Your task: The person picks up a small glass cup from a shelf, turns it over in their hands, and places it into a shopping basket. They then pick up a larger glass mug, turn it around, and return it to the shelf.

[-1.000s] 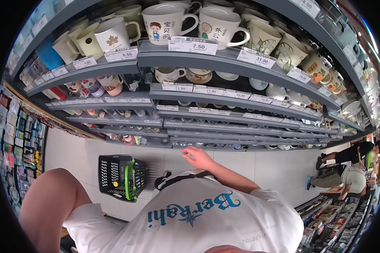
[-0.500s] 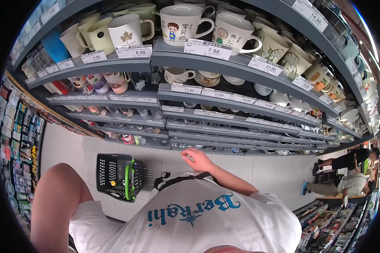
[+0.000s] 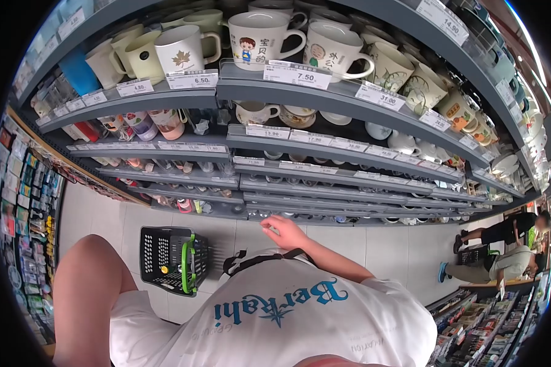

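Note:
My right hand (image 3: 280, 232) hangs in front of my white shirt (image 3: 275, 306), its fingers loosely curled and apart, holding nothing. It is nearest to the low shelf edges. My left arm (image 3: 89, 287) is bent at the left of the view, and its hand lies outside the frame. A black basket (image 3: 156, 260) with a green handle (image 3: 188, 263) stands on the floor between my arms, with a small yellow item (image 3: 164, 270) in it. On the top shelf are a maple-leaf mug (image 3: 180, 52), a mug with a cartoon child (image 3: 254, 43) and a mug with an elderly face (image 3: 333, 49).
Curved grey shelves (image 3: 275, 92) with price tags, mugs and glassware span the view ahead. Hanging goods (image 3: 24, 202) line the left side. Two people, one in black (image 3: 502, 231) and one in a light top (image 3: 511, 265), are at the right, above a low display (image 3: 471, 324).
The view has shifted slightly, and the upper mugs sit a little lower and further left. My left arm has moved slightly right in the frame. My right hand keeps nearly the same pose.

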Tool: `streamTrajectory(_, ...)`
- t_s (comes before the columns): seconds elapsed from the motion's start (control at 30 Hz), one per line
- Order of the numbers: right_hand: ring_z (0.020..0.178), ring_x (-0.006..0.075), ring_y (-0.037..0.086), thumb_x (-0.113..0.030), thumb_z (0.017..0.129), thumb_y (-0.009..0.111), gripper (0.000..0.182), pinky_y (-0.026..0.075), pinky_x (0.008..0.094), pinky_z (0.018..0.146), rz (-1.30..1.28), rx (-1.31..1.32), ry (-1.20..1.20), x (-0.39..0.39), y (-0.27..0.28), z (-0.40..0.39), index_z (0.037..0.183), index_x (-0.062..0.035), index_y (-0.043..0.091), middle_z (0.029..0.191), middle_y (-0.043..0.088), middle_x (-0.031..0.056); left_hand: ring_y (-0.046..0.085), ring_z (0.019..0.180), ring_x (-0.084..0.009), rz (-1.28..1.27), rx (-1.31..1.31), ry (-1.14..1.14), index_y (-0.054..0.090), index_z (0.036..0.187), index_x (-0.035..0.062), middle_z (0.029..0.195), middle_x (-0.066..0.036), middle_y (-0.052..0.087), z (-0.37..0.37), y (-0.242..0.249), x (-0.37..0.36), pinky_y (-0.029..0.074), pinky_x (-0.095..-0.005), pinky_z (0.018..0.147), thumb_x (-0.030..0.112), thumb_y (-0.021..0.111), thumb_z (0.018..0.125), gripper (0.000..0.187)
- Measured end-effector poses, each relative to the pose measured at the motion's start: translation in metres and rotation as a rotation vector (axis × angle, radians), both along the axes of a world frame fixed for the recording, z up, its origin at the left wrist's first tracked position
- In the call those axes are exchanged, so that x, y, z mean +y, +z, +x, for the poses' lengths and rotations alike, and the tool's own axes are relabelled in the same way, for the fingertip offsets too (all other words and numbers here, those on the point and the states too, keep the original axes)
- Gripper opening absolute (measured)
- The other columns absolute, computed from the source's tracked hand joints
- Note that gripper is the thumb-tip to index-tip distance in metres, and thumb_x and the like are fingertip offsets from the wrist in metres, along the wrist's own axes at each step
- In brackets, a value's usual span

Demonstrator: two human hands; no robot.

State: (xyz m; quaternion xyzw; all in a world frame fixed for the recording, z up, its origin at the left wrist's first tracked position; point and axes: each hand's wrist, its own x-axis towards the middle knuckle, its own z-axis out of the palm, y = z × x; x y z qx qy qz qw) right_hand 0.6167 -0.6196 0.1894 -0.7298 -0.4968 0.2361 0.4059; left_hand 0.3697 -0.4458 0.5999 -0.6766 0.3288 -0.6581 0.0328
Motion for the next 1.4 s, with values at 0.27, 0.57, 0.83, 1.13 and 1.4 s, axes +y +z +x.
streamTrajectory(0.27, 0.095, 0.0279, 0.064, -0.017, 0.09, 0.059, 0.019, 0.051, 0.0367, 0.081, 0.013, 0.027, -0.013, 0.0, 0.001, 0.003, 0.105, -0.0054, 0.06, 0.102, 0.062, 0.0113, 0.055, 0.098, -0.0229, 0.002, 0.003, -0.001, 0.061, 0.106, 0.0055, 0.107, -0.012, 0.062, 0.004, -0.001, -0.001, 0.045, -0.0377, 0.082, 0.025, 0.044, 0.095, 0.028)
streamTrajectory(0.57, 0.093, 0.0293, 0.063, -0.019, 0.09, 0.059, 0.019, 0.051, 0.0377, 0.079, 0.008, 0.011, -0.009, -0.001, -0.001, 0.006, 0.103, -0.0061, 0.06, 0.1, 0.063, 0.0111, 0.055, 0.099, -0.0223, 0.007, -0.006, 0.003, 0.06, 0.107, 0.0058, 0.108, -0.012, 0.062, 0.004, -0.001, -0.004, 0.045, -0.0369, 0.083, 0.025, 0.044, 0.095, 0.028)
streamTrajectory(0.83, 0.093, 0.0294, 0.063, -0.02, 0.089, 0.059, 0.02, 0.05, 0.0382, 0.08, -0.007, 0.003, 0.006, -0.001, -0.002, 0.004, 0.103, -0.0056, 0.06, 0.1, 0.063, 0.0113, 0.055, 0.1, -0.0217, 0.015, -0.008, 0.014, 0.06, 0.107, 0.0061, 0.109, -0.011, 0.062, 0.003, -0.001, -0.008, 0.045, -0.0362, 0.083, 0.025, 0.043, 0.096, 0.028)
streamTrajectory(1.13, 0.094, 0.0296, 0.063, -0.02, 0.09, 0.057, 0.02, 0.05, 0.0378, 0.08, -0.001, 0.006, 0.012, -0.001, -0.002, 0.003, 0.103, -0.0056, 0.06, 0.101, 0.063, 0.0114, 0.055, 0.101, -0.0211, 0.015, -0.017, 0.001, 0.06, 0.108, 0.0065, 0.11, -0.011, 0.062, 0.004, -0.003, -0.009, 0.045, -0.0354, 0.084, 0.025, 0.042, 0.097, 0.028)
streamTrajectory(1.4, 0.094, 0.0289, 0.063, -0.02, 0.091, 0.057, 0.019, 0.05, 0.0375, 0.081, -0.013, -0.003, 0.036, 0.0, -0.003, 0.002, 0.103, -0.0056, 0.06, 0.101, 0.062, 0.0112, 0.055, 0.102, -0.0205, 0.013, -0.027, -0.01, 0.06, 0.109, 0.0068, 0.111, -0.011, 0.062, 0.003, -0.002, -0.011, 0.045, -0.0347, 0.084, 0.025, 0.042, 0.097, 0.028)
